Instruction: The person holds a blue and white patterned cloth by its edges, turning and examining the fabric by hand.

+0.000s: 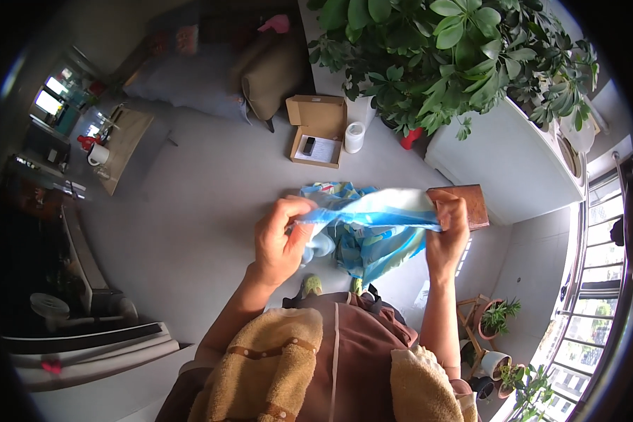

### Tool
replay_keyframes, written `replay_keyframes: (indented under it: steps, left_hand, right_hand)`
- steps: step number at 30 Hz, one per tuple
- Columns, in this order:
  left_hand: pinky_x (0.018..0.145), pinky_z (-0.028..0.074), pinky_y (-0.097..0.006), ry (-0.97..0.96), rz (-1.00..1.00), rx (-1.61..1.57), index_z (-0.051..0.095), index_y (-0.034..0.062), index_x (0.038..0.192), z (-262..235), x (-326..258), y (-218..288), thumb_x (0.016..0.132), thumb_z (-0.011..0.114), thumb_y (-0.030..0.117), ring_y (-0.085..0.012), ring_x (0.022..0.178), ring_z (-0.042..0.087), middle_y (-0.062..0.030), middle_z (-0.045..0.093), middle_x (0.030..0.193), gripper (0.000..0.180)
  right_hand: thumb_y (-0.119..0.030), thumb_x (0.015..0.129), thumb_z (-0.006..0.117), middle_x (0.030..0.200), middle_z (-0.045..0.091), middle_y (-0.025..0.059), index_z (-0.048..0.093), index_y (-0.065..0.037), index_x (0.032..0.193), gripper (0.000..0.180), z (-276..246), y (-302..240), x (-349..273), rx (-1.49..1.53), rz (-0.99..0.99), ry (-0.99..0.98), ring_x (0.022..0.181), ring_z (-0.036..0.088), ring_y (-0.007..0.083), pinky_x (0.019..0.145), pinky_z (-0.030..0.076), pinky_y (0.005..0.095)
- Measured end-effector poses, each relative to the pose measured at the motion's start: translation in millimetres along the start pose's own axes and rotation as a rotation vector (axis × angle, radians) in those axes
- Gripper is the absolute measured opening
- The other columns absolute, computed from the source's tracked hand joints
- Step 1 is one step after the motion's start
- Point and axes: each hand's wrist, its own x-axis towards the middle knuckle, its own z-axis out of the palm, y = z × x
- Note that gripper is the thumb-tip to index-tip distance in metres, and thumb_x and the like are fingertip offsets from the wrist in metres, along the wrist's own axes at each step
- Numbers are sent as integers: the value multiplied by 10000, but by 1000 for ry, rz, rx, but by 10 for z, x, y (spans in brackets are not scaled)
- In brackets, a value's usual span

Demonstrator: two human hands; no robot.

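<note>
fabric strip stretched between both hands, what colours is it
The fabric strip between the left hand and right hand is blue and whitish, seen in the head view.

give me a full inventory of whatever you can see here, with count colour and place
cloth: 1, blue and white, stretched between the hands, part hanging below
reddish-brown block: 1, beside the right hand
open cardboard box: 1, brown, floor ahead
dark device: 1, black, inside that box
jar: 1, white, right of the box
large plant: 1, green, top right
white unit: 1, white, under the plant
potted plants: at least 2, green, lower right
barred window: 1, dark bars, right edge
sofa: 1, grey, upper left
mug: 1, white, far left
dim far-left items: uncounted
shoes: 2, yellow-green, below the cloth
left hand: 1, bare, gripping cloth
right hand: 1, bare, gripping cloth
</note>
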Motion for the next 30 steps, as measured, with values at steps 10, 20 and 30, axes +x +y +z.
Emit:
replay_keyframes:
  steps: [10,20,30]
  left_hand:
    - [544,408,-193,-68,167,4,453,-3,901,175,128,195,830,550,7,-95,634,492,-128,585,831,120]
    - [525,410,-212,32,293,224,523,22,847,148,134,263,755,637,4,-131,624,522,-105,588,837,148]
    - [504,438,-230,-222,214,7,547,34,790,239,114,418,660,754,170,-121,581,529,-91,584,803,279]
  right_hand:
    - [-82,673,669,1002,588,102,537,-36,1013,368,461,-478,-169,218,31,-420,987,538,276,879,396,349]
    - [-73,662,697,837,622,89,576,-44,904,272,571,-613,-279,145,1,-246,783,618,228,675,493,306]
    - [142,604,579,834,634,104,543,-11,836,280,499,-430,-360,409,-108,-64,717,626,208,647,497,267]
